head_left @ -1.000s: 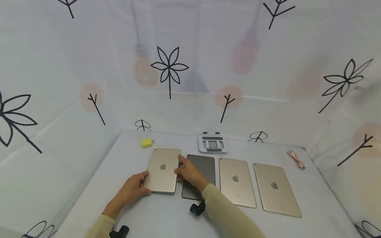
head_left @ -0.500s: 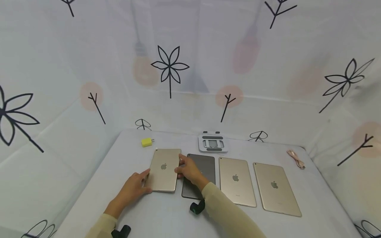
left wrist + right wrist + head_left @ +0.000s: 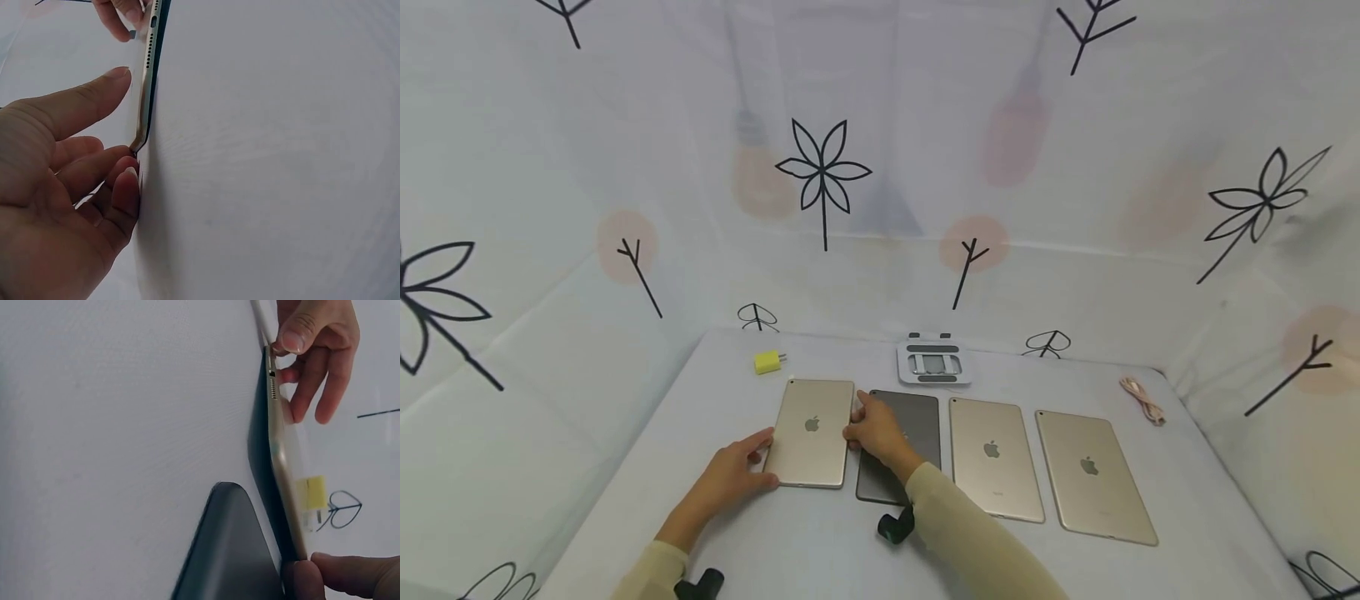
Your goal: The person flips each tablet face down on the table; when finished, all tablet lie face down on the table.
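Observation:
A gold tablet (image 3: pixel 811 450) lies back up at the left of the row, with an apple logo on its back. My left hand (image 3: pixel 730 473) holds it by the left edge and near-left corner. On the opposite side my right hand (image 3: pixel 880 429) pinches the right edge between thumb and fingers. The tablet's dark underside (image 3: pixel 261 434) shows in the right wrist view, so that edge is a little raised. In the left wrist view its port edge (image 3: pixel 149 62) is visible. A dark grey tablet (image 3: pixel 927 433) lies partly hidden under my right hand and forearm.
Two more gold tablets (image 3: pixel 992 483) lie to the right, back up. Behind the row are a yellow charger plug (image 3: pixel 767 362) and a white and grey folding stand (image 3: pixel 934 377). A pink coiled cable (image 3: pixel 1142 402) lies far right on the white table (image 3: pixel 820 550).
The head view has shifted slightly. My right index fingertip has lifted a little from the gold tablet's edge. Both hands stay on the tablet, which has hardly moved.

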### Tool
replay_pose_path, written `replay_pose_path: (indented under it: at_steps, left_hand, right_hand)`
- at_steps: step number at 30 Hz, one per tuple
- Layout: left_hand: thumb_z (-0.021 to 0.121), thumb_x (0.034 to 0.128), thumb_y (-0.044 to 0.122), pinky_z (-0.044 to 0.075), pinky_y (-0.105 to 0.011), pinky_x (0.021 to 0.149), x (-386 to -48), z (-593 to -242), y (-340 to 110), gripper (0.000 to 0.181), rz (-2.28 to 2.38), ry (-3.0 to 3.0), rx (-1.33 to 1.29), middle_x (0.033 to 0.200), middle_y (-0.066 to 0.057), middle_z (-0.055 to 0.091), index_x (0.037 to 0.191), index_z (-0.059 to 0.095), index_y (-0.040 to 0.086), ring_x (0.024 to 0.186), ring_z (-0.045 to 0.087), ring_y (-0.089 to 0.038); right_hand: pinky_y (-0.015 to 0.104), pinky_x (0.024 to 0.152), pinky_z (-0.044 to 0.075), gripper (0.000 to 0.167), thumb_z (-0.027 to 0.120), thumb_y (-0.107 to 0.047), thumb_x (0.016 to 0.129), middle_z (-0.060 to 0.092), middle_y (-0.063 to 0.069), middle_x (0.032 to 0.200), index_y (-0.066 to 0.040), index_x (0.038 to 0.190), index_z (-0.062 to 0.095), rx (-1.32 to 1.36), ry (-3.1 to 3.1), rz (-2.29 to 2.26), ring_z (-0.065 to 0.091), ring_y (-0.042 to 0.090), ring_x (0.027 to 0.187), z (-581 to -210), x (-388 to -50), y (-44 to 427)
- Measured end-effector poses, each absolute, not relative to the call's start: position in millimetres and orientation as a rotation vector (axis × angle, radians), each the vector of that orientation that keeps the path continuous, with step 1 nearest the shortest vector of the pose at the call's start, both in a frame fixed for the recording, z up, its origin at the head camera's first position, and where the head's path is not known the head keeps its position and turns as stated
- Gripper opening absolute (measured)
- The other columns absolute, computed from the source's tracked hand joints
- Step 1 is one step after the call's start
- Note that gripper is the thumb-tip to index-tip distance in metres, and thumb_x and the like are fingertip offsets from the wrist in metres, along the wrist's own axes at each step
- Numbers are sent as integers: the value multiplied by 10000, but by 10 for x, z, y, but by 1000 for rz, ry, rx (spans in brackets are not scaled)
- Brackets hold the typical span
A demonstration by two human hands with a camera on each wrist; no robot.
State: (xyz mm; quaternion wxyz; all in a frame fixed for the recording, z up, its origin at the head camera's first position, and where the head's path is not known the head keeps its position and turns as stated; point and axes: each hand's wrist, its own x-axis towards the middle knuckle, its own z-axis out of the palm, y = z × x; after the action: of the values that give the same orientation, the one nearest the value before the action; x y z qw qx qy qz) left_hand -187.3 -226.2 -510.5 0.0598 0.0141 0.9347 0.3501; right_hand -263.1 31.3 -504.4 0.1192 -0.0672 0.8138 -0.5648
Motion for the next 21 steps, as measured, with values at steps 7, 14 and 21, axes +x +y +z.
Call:
replay_pose_path:
  at_steps: [7,14,21]
  left_hand:
    - [902,749,194,522,-445,922,-1884,-5038,-2263,836,1094,2794,26,1366,-100,647,1483,522,72,1044,593,-193]
    - [855,809,201,506,-460,936,-1899,-5007,-2277,774,1136,2762,27,1374,-114,645,1491,511,74,1054,593,-207]
    - [733,938,273,549,-470,902,-1885,-4945,-2361,640,1157,2765,51,1376,-165,632,1499,499,77,1102,611,-256]
  right_hand:
    - [279,615,595,824,718,94,825,598,114,960,95,1542,311,-187,2439,-1606,630,144,672,-5027,-2652,295]
    - [307,636,606,780,676,49,879,625,129,983,77,1555,289,-149,2365,-1697,673,182,718,-5017,-2665,375]
    - [361,652,616,757,633,-64,943,643,158,1060,16,1587,244,-124,2313,-1830,692,226,757,-4882,-2658,667]
